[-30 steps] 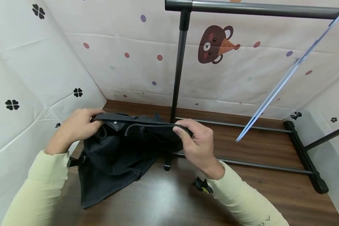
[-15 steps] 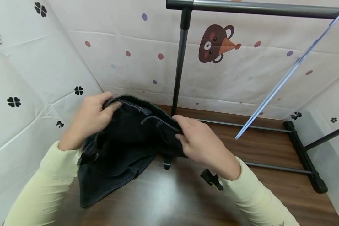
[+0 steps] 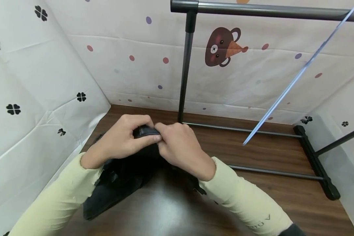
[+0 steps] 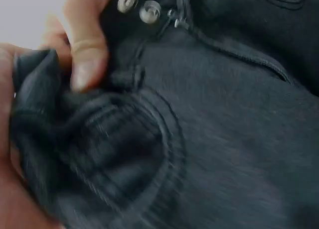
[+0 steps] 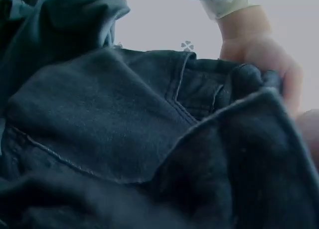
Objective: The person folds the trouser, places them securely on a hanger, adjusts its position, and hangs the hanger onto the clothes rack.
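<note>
The black garment point(image 3: 113, 198) slants toward the head view's lower left, its long axis running diagonally down from its bunched upper edge. The left hand point(image 3: 122, 137) and right hand point(image 3: 180, 144), touching, pinch that edge; the bulk hangs below them.

Room opens above the left hand point(image 3: 121, 139) and right hand point(image 3: 181, 144), between the white wall sheet point(image 3: 47, 75) on the left and the rack's upright post point(image 3: 186, 65), which stands beyond the right hand and blocks the way there; the hands meet, leaving hardly a gap between them, and the black garment point(image 3: 109, 201) obstructs the space beneath; to the right, a hand could pass between the post and the slanting blue strip point(image 3: 277, 101), under the top bar point(image 3: 268, 10), though low down the back rail point(image 3: 239, 129) and front rail point(image 3: 271, 172) cross the way
</note>
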A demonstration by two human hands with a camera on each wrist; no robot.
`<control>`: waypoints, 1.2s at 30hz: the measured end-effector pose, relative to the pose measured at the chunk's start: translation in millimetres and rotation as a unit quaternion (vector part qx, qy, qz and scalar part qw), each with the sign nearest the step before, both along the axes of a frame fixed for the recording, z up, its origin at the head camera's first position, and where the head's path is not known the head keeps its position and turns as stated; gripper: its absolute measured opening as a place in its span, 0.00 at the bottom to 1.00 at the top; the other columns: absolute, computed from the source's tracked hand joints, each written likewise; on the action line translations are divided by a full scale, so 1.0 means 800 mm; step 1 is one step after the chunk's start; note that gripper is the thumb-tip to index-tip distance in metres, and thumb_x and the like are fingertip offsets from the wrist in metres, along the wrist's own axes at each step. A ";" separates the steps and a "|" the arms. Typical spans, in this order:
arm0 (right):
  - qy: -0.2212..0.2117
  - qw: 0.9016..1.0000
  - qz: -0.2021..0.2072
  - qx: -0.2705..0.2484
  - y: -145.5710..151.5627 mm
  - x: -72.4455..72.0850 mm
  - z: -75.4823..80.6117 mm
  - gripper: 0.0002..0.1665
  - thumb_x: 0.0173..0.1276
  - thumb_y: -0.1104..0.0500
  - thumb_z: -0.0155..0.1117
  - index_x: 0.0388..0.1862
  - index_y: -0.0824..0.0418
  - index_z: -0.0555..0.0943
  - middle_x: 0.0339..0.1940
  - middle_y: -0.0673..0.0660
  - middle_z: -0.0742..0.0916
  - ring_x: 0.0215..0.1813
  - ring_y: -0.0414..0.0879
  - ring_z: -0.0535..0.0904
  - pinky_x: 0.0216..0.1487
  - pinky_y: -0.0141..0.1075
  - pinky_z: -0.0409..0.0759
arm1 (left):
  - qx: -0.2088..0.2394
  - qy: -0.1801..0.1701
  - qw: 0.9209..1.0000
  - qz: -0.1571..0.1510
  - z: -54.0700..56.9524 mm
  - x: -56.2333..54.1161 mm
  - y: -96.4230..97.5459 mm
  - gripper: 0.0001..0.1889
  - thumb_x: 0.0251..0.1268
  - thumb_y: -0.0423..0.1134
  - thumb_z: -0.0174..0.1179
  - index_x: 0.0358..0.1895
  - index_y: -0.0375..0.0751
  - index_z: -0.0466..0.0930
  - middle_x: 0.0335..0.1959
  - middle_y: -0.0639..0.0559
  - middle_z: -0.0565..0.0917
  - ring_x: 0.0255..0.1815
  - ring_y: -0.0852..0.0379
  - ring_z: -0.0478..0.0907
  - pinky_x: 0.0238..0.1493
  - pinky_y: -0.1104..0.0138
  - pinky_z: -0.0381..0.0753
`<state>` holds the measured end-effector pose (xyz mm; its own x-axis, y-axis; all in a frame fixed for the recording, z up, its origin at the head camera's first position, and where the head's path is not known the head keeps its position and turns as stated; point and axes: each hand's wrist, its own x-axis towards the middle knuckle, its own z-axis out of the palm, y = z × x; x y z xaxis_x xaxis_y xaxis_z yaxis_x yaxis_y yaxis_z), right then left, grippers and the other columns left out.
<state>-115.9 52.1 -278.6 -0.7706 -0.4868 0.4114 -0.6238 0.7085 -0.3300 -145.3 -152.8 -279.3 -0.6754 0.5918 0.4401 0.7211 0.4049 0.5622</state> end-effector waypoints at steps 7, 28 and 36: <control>0.086 0.992 -0.010 -0.096 0.031 0.012 -0.003 0.10 0.69 0.69 0.61 0.40 0.59 0.87 0.22 0.50 0.88 0.20 0.40 0.77 0.25 0.35 0.76 | -0.056 -0.123 0.991 0.017 -0.045 -0.016 -0.040 0.28 0.51 0.54 0.80 0.57 0.58 0.85 0.49 0.61 0.89 0.46 0.63 0.83 0.50 0.63 0.81; 0.201 0.925 0.070 -0.315 0.114 0.079 0.016 0.18 0.59 0.77 0.60 0.42 0.67 0.91 0.33 0.59 0.94 0.33 0.42 0.91 0.42 0.28 0.86 | -0.189 0.034 0.950 0.246 -0.110 -0.051 -0.125 0.25 0.45 0.22 0.53 0.47 0.38 0.90 0.40 0.38 0.91 0.35 0.42 0.85 0.40 0.49 0.82; 0.243 0.856 0.080 -0.448 0.153 0.095 -0.008 0.05 0.53 0.78 0.68 0.30 0.81 0.87 0.27 0.67 0.91 0.26 0.48 0.89 0.37 0.29 0.86 | -0.130 0.074 0.923 0.355 -0.089 -0.049 -0.144 0.25 0.50 0.25 0.50 0.51 0.38 0.89 0.38 0.29 0.89 0.29 0.31 0.82 0.34 0.40 0.78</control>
